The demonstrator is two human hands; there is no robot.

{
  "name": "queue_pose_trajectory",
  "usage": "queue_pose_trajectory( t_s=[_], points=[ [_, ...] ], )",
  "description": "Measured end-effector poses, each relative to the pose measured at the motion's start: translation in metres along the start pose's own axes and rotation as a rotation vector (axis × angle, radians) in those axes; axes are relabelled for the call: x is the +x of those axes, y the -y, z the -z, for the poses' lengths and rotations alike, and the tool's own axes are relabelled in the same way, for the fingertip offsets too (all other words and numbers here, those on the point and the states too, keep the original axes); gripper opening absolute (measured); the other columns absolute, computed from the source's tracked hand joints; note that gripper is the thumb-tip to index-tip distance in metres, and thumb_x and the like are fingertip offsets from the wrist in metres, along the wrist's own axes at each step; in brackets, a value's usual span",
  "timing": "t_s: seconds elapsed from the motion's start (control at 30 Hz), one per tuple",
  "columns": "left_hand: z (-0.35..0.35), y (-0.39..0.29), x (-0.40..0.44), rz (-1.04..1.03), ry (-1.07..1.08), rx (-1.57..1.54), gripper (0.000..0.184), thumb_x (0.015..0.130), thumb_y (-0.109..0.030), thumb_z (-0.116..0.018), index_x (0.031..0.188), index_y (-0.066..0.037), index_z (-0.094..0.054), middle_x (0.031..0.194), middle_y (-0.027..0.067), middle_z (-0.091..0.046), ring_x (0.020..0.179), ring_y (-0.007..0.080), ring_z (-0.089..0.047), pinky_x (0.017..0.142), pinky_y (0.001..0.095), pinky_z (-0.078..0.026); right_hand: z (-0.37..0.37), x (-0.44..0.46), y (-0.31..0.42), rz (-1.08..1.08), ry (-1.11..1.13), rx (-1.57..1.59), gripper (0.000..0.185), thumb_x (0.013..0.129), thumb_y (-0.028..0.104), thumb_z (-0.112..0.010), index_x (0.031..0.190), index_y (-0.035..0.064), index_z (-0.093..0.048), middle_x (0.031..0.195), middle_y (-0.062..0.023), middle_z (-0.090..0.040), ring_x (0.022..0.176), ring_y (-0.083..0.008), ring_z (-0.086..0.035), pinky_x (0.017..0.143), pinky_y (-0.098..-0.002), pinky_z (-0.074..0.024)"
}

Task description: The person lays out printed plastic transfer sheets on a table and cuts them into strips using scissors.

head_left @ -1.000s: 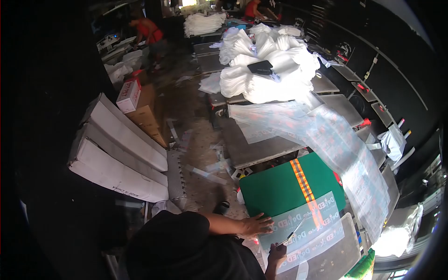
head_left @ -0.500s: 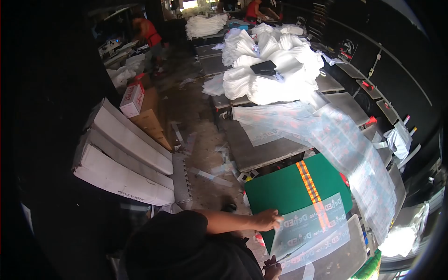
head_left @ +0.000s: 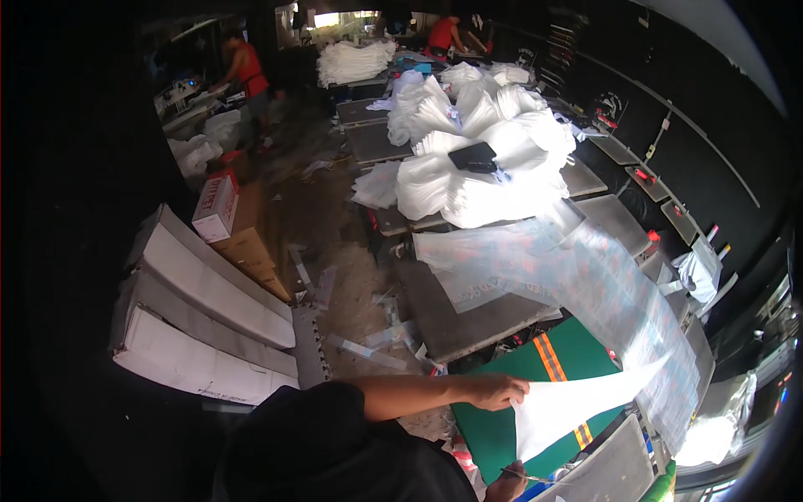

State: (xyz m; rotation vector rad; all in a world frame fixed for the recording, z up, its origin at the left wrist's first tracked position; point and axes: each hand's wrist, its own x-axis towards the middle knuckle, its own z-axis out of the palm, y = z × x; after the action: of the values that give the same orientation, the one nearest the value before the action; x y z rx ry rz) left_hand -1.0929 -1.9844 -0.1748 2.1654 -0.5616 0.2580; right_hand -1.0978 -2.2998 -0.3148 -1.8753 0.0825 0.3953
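My left hand [head_left: 498,391] is closed on the corner of a thin sheet [head_left: 562,410], which looks bright white and is raised off a green board [head_left: 493,439]. The sheet stretches from my fingers to a point at the right. An orange checkered strip [head_left: 549,358] crosses the board and is partly covered by the sheet. Lower down, my right hand [head_left: 507,484] is closed round scissors [head_left: 539,479], with thin blades pointing right below the sheet's lower corner. The handles are mostly hidden in my fingers.
A long translucent printed sheet [head_left: 619,293] drapes over grey tables [head_left: 468,322] to the right. White stacks [head_left: 502,167] carry a black object [head_left: 473,157]. Long white cartons [head_left: 201,356] stand left; scraps [head_left: 368,350] litter the floor. Two people in red work at the back.
The printed sheet that lay over the green board is now lifted and drawn out by my left hand, uncovering more of the board. My right hand has stayed low with the scissors. The view has shifted slightly.
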Motion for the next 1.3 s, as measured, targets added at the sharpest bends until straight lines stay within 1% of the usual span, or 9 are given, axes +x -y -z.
queue_pose_trajectory(
  t_s=[0.03, 0.17, 0.33, 0.47, 0.67, 0.77, 0.9, 1.07, 1.3],
  points=[
    [0.009, 0.016, -0.011, -0.006, -0.003, 0.001, 0.018, 0.073, 0.003, -0.063, 0.090, -0.001, -0.059, 0.111, 0.0134, -0.054, 0.107, 0.0295, -0.054, 0.090, 0.0363, -0.045, -0.018, 0.015, -0.012, -0.041, -0.192, 0.841, 0.012, 0.082, 0.000, -0.058, 0.092, -0.0048, -0.052, 0.084, -0.0128, -0.061, 0.072, -0.0160, -0.059, 0.057, -0.0295, -0.0487],
    [0.027, 0.084, -0.052, 0.076, -0.132, -0.096, 0.012, 0.077, -0.005, -0.063, 0.089, -0.002, -0.061, 0.101, 0.0131, -0.056, 0.099, 0.0297, -0.056, 0.084, 0.0357, -0.045, -0.104, -0.006, 0.082, -0.017, -0.306, 0.807, 0.015, 0.082, -0.003, -0.056, 0.095, -0.0020, -0.051, 0.084, -0.0102, -0.057, 0.076, -0.0195, -0.057, 0.064, -0.0341, -0.0495],
    [0.028, 0.113, -0.073, 0.212, -0.109, -0.089, 0.035, 0.078, -0.034, -0.069, 0.092, -0.002, -0.062, 0.099, 0.0153, -0.062, 0.097, 0.0284, -0.059, 0.086, 0.0357, -0.046, -0.149, 0.017, 0.040, 0.019, -0.486, 0.624, 0.017, 0.076, -0.004, -0.062, 0.091, -0.0040, -0.053, 0.083, -0.0075, -0.057, 0.071, -0.0160, -0.054, 0.065, -0.0289, -0.0460],
    [0.019, 0.130, -0.072, 0.644, -0.249, -0.366, 0.038, 0.080, -0.027, -0.070, 0.103, 0.001, -0.060, 0.102, 0.0126, -0.064, 0.101, 0.0211, -0.059, 0.087, 0.0326, -0.046, -0.160, 0.006, 0.046, -0.056, -0.600, 0.568, 0.015, 0.079, -0.001, -0.064, 0.087, -0.0015, -0.051, 0.080, -0.0052, -0.055, 0.068, -0.0129, -0.052, 0.061, -0.0277, -0.0442],
    [-0.004, 0.151, -0.073, 0.585, -0.309, -0.300, 0.030, 0.075, -0.009, -0.067, 0.103, 0.000, -0.061, 0.099, 0.0111, -0.064, 0.096, 0.0203, -0.060, 0.082, 0.0319, -0.048, -0.148, 0.012, 0.028, -0.003, -0.727, 0.635, 0.014, 0.080, 0.001, -0.066, 0.087, 0.0028, -0.053, 0.074, -0.0011, -0.055, 0.064, -0.0106, -0.052, 0.058, -0.0245, -0.0426],
    [-0.018, 0.149, -0.076, 0.523, -0.478, -0.259, 0.040, 0.072, -0.002, -0.063, 0.111, 0.000, -0.055, 0.108, 0.0131, -0.060, 0.103, 0.0222, -0.057, 0.091, 0.0340, -0.044, -0.147, 0.004, 0.027, -0.086, -0.694, 0.475, 0.017, 0.080, 0.005, -0.066, 0.095, -0.0006, -0.060, 0.081, -0.0016, -0.060, 0.071, -0.0119, -0.054, 0.066, -0.0264, -0.0441],
    [-0.011, 0.103, -0.071, 0.948, -0.785, -1.060, 0.048, 0.082, -0.012, -0.065, 0.123, -0.005, -0.040, 0.115, 0.0110, -0.053, 0.105, 0.0222, -0.054, 0.088, 0.0387, -0.045, -0.157, 0.000, 0.034, -0.104, -0.644, 0.552, 0.024, 0.081, 0.013, -0.070, 0.097, -0.0032, -0.061, 0.086, -0.0048, -0.062, 0.077, -0.0112, -0.056, 0.070, -0.0242, -0.0442],
    [-0.020, 0.090, -0.087, 0.977, -0.526, -1.495, 0.028, 0.086, -0.016, -0.063, 0.110, -0.008, -0.050, 0.098, 0.0067, -0.059, 0.088, 0.0203, -0.060, 0.074, 0.0383, -0.052, -0.140, -0.025, 0.072, -0.214, -0.547, 0.240, 0.018, 0.083, 0.016, -0.069, 0.084, 0.0016, -0.058, 0.073, 0.0006, -0.058, 0.063, -0.0049, -0.051, 0.056, -0.0195, -0.0408],
    [-0.045, 0.112, -0.081, 1.146, -0.374, -1.088, 0.017, 0.086, -0.016, -0.064, 0.095, -0.003, -0.057, 0.080, 0.0083, -0.060, 0.063, 0.0179, -0.061, 0.056, 0.0298, -0.051, -0.131, -0.105, 0.069, -0.287, -0.045, 0.178, 0.027, 0.080, 0.027, -0.071, 0.085, 0.0018, -0.061, 0.077, -0.0010, -0.062, 0.073, -0.0083, -0.054, 0.067, -0.0248, -0.0440]
  ],
)
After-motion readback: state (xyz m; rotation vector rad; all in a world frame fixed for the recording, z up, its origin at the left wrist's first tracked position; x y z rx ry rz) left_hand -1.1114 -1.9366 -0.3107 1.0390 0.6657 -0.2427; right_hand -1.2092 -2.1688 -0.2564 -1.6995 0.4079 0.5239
